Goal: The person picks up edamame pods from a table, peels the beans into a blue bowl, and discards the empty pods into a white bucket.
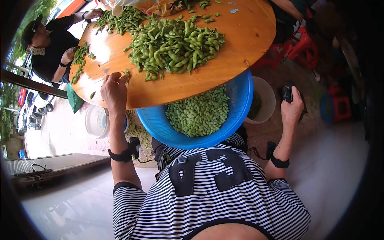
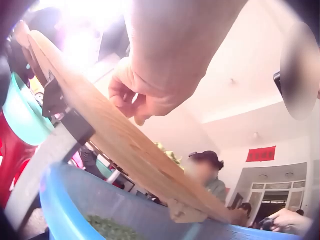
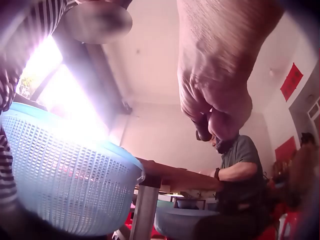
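Observation:
My left hand (image 1: 115, 91) is at the near left edge of the round wooden table (image 1: 256, 28), its fingers bent and pinching a green soybean pod (image 1: 127, 75). In the left wrist view, the same hand (image 2: 155, 90) arches over the tabletop's rim, and the pod is hidden. A large heap of soybean pods (image 1: 172, 48) lies to the right of it on the table. Below the edge, a blue basket (image 1: 245, 96) holds many shelled green beans (image 1: 198, 114). Out to the right, away from the table, my right hand (image 1: 294, 107) grips a small black device (image 1: 287, 94).
Another person (image 1: 52, 52) sits at the table's left with smaller pod piles (image 1: 81, 54). A pale bucket (image 1: 271, 100) stands right of the basket, and a clear tub (image 1: 96, 122) left of it. Red stools (image 1: 306, 46) are at the right. Pod scraps (image 1: 140, 136) litter the floor.

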